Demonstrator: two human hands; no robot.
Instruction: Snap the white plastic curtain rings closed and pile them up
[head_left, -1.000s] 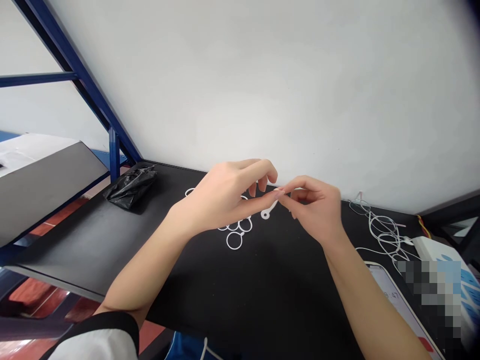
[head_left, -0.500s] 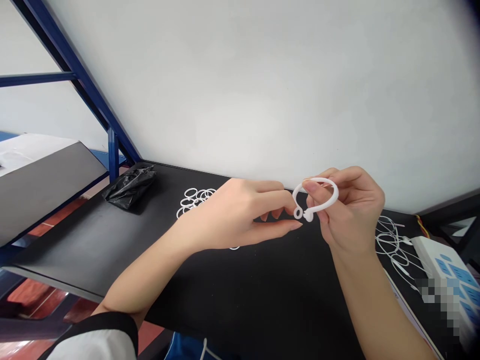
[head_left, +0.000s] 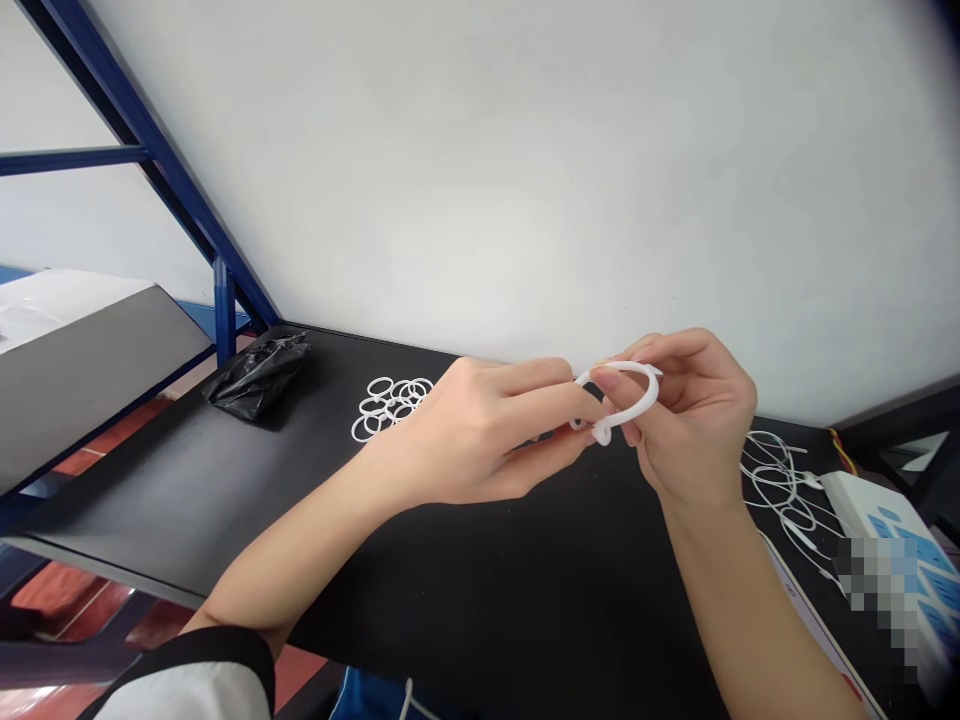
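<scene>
A white plastic shower curtain ring (head_left: 639, 402) is held up above the black table, its two ends low and toward the left. My right hand (head_left: 686, 415) is closed on it, thumb and fingers pinching the upper part of the loop. My left hand (head_left: 491, 425) reaches in from the left with its fingers closed on the ring's end; the fingertips partly cover that end. Beyond my left wrist, a pile of several similar white rings (head_left: 373, 407) lies on the table, partly hidden by the hand.
The black table (head_left: 495, 600) stands against a pale wall. A crumpled black plastic bag (head_left: 259, 378) lies at the back left, near a blue metal frame (head_left: 223, 300). On the right are tangled white cables (head_left: 784, 490) and a white and blue box (head_left: 870, 510).
My left fingers have closed onto the ring's end, where they were apart before. The ring has shifted slightly left and turned, and my right hand has moved a little left with it.
</scene>
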